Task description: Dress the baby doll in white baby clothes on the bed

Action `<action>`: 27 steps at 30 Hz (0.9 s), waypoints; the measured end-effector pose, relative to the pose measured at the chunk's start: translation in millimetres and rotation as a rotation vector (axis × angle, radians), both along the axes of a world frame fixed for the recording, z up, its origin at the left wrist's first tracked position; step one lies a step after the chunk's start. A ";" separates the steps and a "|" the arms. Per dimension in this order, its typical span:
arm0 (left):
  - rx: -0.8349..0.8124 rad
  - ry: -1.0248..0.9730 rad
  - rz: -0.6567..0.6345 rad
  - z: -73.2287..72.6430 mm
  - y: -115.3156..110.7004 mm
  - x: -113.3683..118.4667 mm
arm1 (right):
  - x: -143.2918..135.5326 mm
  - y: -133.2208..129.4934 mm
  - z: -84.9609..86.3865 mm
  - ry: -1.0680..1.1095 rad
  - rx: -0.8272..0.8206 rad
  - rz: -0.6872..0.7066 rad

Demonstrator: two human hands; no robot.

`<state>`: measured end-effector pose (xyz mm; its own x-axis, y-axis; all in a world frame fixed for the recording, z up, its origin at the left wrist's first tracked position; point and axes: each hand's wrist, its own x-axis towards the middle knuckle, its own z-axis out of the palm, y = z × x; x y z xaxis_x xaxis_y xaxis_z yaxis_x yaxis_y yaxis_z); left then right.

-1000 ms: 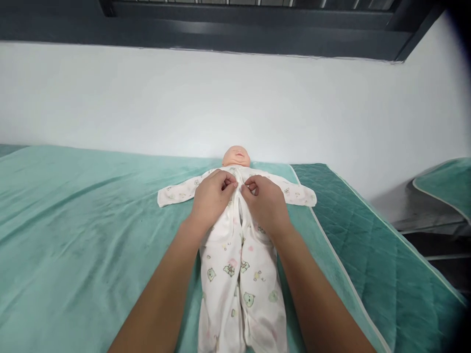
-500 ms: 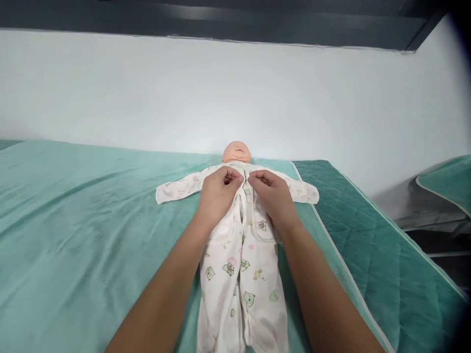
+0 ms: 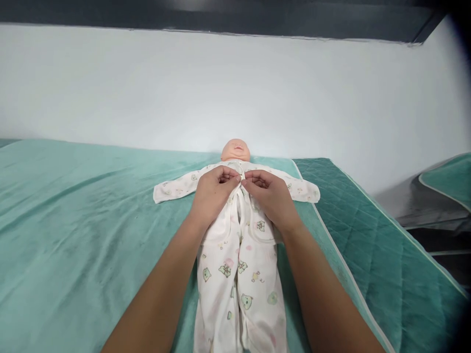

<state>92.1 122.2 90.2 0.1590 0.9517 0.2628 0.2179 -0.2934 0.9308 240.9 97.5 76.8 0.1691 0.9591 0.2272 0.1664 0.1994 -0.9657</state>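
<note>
A baby doll (image 3: 236,149) lies on its back, its head toward the wall. It wears a white baby jacket (image 3: 176,188) with small bear prints, sleeves spread to both sides, and matching baby pants (image 3: 241,289). At the chest, my left hand (image 3: 218,192) pinches one front edge of the jacket between thumb and fingers. Opposite it, my right hand (image 3: 268,193) pinches the other edge, the fingertips of both hands almost meeting. Below them the jacket front parts in a narrow gap. Whatever fastener sits between the fingertips is hidden.
A light green blanket (image 3: 81,235) with soft creases lies under the doll. To the right is a darker quilted green pad (image 3: 379,245). A white wall (image 3: 235,88) rises behind the doll's head, and another green cloth edge (image 3: 451,181) hangs at the far right.
Both hands have shifted slightly left and drawn closer together at the jacket's front. The fingertips now nearly touch. The camera view has moved a little.
</note>
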 end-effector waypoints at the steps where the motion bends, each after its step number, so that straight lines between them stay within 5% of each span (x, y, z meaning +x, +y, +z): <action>1: 0.001 0.000 0.002 0.0 0.0 -0.1 | 0.2 -0.4 0.4 0.011 -0.003 0.003; 11: -0.019 -0.012 0.008 2.4 -3.0 -0.3 | 3.2 -4.7 4.0 -0.053 -0.029 0.063; 27: -0.026 -0.022 -0.009 0.4 -4.4 1.2 | -5.0 -4.5 2.4 -0.438 0.099 -0.031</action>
<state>93.3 117.8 90.6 0.1624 0.9568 0.2411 0.1951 -0.2706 0.9427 236.0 93.0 79.3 0.0651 0.9249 0.3747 0.5628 0.2760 -0.7791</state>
